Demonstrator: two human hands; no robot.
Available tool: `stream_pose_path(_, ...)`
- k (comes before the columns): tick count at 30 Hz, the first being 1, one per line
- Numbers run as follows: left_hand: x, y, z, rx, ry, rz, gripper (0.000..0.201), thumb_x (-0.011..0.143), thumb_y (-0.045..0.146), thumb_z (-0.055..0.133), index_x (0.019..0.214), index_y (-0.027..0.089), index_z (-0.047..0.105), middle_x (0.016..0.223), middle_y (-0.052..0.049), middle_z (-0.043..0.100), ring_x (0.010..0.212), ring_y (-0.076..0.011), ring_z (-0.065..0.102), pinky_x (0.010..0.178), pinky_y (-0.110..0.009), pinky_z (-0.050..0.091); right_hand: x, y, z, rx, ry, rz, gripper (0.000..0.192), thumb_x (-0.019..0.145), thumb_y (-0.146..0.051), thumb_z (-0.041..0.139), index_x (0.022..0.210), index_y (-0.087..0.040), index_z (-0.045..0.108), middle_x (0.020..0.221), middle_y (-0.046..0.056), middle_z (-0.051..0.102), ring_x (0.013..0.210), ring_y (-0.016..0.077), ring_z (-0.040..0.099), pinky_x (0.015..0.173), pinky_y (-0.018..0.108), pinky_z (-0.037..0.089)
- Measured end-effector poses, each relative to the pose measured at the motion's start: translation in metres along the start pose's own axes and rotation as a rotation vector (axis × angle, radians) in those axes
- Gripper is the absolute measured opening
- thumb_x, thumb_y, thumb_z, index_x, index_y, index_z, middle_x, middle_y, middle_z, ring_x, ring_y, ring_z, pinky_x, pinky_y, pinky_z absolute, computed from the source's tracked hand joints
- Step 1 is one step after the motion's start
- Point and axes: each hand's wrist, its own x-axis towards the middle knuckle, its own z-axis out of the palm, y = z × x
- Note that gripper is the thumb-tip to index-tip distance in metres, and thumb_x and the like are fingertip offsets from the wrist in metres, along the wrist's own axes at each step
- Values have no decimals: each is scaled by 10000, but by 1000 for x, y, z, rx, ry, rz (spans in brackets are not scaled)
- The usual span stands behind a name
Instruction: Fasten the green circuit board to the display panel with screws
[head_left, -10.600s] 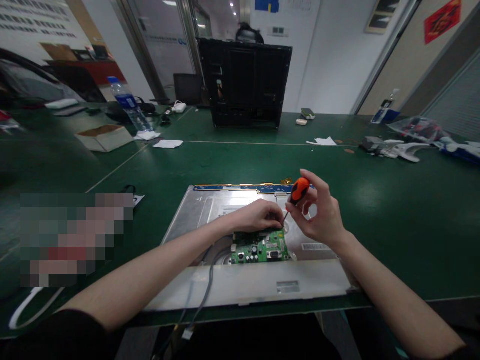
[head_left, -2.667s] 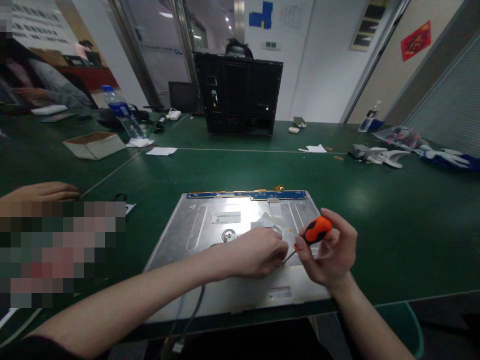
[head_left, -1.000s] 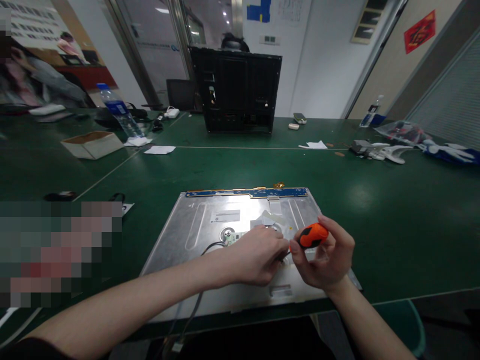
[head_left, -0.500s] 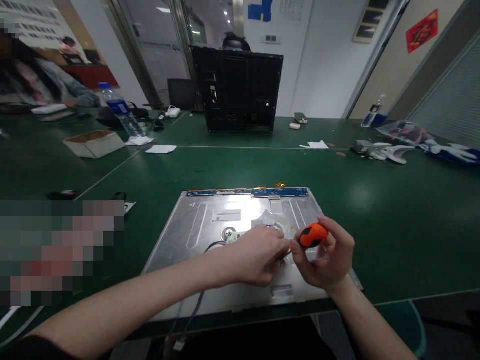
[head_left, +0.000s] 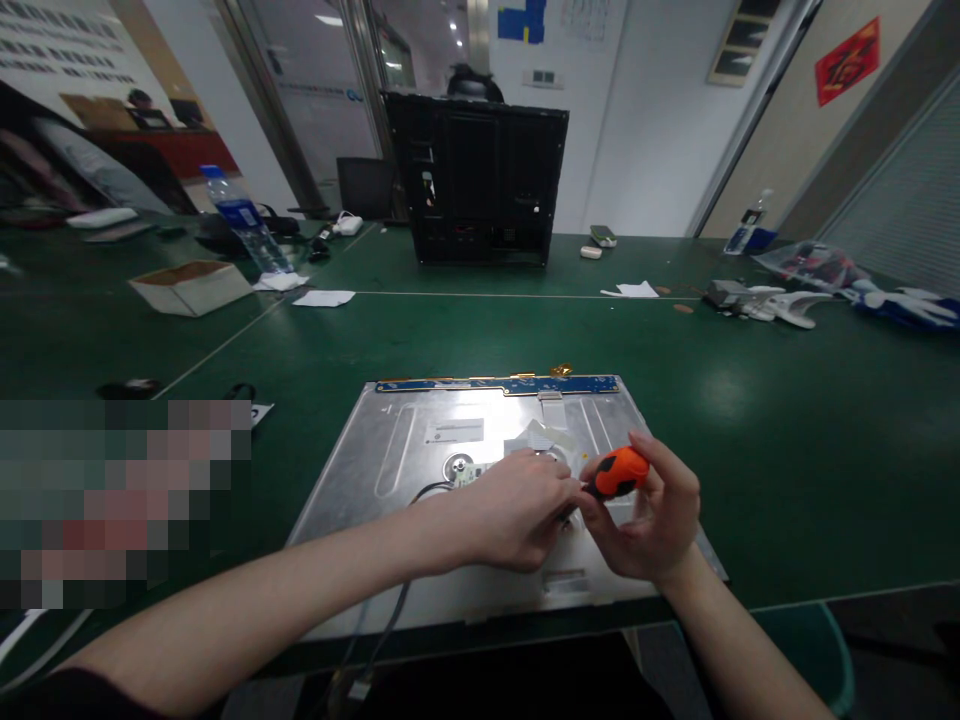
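Observation:
In the head view a bare metal display panel (head_left: 405, 450) lies back side up at the table's near edge. Along its far edge runs a blue circuit board strip (head_left: 442, 386). My right hand (head_left: 667, 520) grips an orange and black screwdriver (head_left: 622, 472) by its handle, tilted down to the left. Right beside its front end, my left hand (head_left: 517, 510) is closed over the panel; what its fingers hold is hidden. A small pale green board (head_left: 466, 474) with dark cables shows beyond my left wrist. The screwdriver's tip is out of sight.
Beyond the panel stands a black monitor back (head_left: 480, 180). An open cardboard box (head_left: 191, 288) and a water bottle (head_left: 247, 225) are at the left. White and grey parts (head_left: 765, 300) and a plastic bag (head_left: 810, 262) lie at the right. Another person is partly visible far left.
My right hand and the screwdriver have shifted slightly left, closer to my left hand. My left hand has stayed in place. The person at the far left has moved leftward.

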Motion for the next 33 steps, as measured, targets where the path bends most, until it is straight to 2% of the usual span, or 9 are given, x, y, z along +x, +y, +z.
stream_pose_path(3, 0, 0, 0, -6, 11, -9, 77, 769, 139, 610, 840, 146, 638, 841, -95, 669, 759, -230, 627, 676, -345, 483, 2, -1, -1, 55, -27, 15, 727, 848, -153, 606, 1515, -179, 318, 999, 76, 613, 577, 120, 600, 513, 285, 606)
stream_pose_path(9, 0, 1, -1, 4, -15, -17, 32, 771, 139, 607, 793, 148, 628, 851, -102, 665, 772, -228, 623, 666, -336, 473, 0, -3, -1, 7, -11, 41, 742, 832, -112, 605, 1512, -187, 317, 1001, 57, 612, 537, 98, 582, 507, 260, 597)
stream_pose_path(18, -1, 0, 5, -7, 34, 16, 123, 780, 134, 588, 885, 156, 650, 830, -85, 667, 781, -224, 627, 703, -337, 491, -1, -2, 1, -77, 32, -9, 713, 854, -136, 632, 1502, -180, 337, 1015, 62, 595, 510, 75, 546, 471, 232, 579)
stream_pose_path(24, -2, -2, 8, 8, 60, 25, 258, 795, 129, 584, 1044, 169, 633, 889, -82, 683, 808, -232, 636, 713, -348, 489, 2, -1, 1, -88, 42, -45, 728, 846, -164, 668, 1498, -155, 345, 1002, 58, 578, 512, 76, 529, 454, 233, 568)
stream_pose_path(29, -2, -1, 8, 29, 32, 5, 194, 789, 146, 595, 978, 151, 637, 891, -95, 680, 791, -231, 628, 689, -349, 478, 4, -3, 0, -79, 37, -30, 700, 871, -183, 650, 1500, -178, 343, 938, 39, 581, 493, 78, 514, 433, 224, 549)
stream_pose_path(33, -1, 0, 7, -11, 30, -3, 263, 783, 120, 606, 1042, 151, 640, 909, -95, 684, 827, -237, 638, 715, -344, 491, 3, -2, 0, -91, 24, -27, 679, 907, -214, 631, 1512, -198, 322, 879, 13, 576, 487, 87, 530, 449, 228, 560)
